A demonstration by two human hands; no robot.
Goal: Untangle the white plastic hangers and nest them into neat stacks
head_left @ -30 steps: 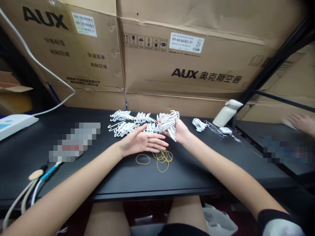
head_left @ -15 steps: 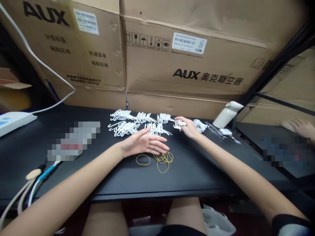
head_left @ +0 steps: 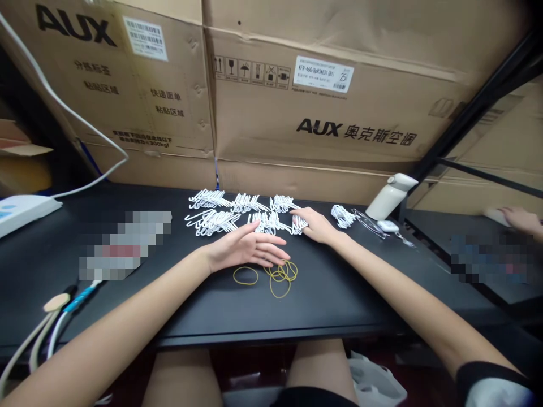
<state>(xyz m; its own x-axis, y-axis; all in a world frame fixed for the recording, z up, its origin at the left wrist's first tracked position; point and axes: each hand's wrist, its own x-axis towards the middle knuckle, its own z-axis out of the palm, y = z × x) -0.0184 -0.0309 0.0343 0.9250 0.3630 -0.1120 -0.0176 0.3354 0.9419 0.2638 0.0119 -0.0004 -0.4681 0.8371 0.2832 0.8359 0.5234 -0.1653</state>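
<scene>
My left hand point(head_left: 250, 247) is open, fingers stretched out and palm turned to the right, holding nothing. Its fingertips are just above a loose cluster of yellow rubber bands point(head_left: 280, 288); a single rubber band point(head_left: 245, 284) lies below the palm. My right hand point(head_left: 316, 225) is closed around a small bunch of white hooks point(head_left: 299, 225), low over the black table; its fingers partly hide them. Left of it is another pile of white hooks point(head_left: 268, 221), and behind it a further pile point(head_left: 282, 203). More piles point(head_left: 210, 199) point(head_left: 213, 221) point(head_left: 247, 202) lie to the left.
A separate bunch of white hooks point(head_left: 343, 216) lies right of my right hand. Near it are a cream bottle point(head_left: 390, 198), a clear cord and a small white case point(head_left: 387, 226). Cardboard boxes point(head_left: 271, 130) wall the back. A power strip point(head_left: 27, 212) and cables sit left.
My right hand has moved left and slightly nearer with the white hooks, bringing them beside the front-row pile. My left hand has stayed in place.
</scene>
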